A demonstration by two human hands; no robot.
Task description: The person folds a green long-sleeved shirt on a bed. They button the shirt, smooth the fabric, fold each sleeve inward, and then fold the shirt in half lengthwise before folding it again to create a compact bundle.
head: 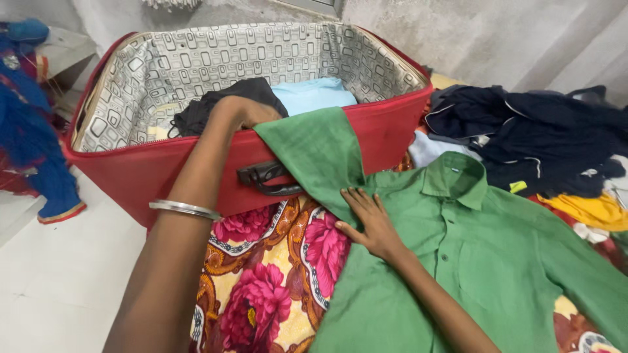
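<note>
On a floral bedspread [261, 287], a green shirt [471, 255] lies spread w/ collar up; one sleeve is draped over the front wall of an open red suitcase [392, 134]. Left hand [245, 112], wrist w/ silver bangle [184, 208], reaches into the suitcase, fingers clamped on the sleeve end beside black & light blue folded clothes. Right hand [369, 222] rests flat on the shirt, fingers apart. Dark clothes pile [543, 134] at right.

You've got a floral sheet [275, 287] in pink and yellow under everything. Dark navy clothes [543, 137] piled at right, yellow garment [589, 209] just below them. Blue fabric [29, 131] at far left, on white floor [59, 281]. Grey wall [484, 39] behind.
</note>
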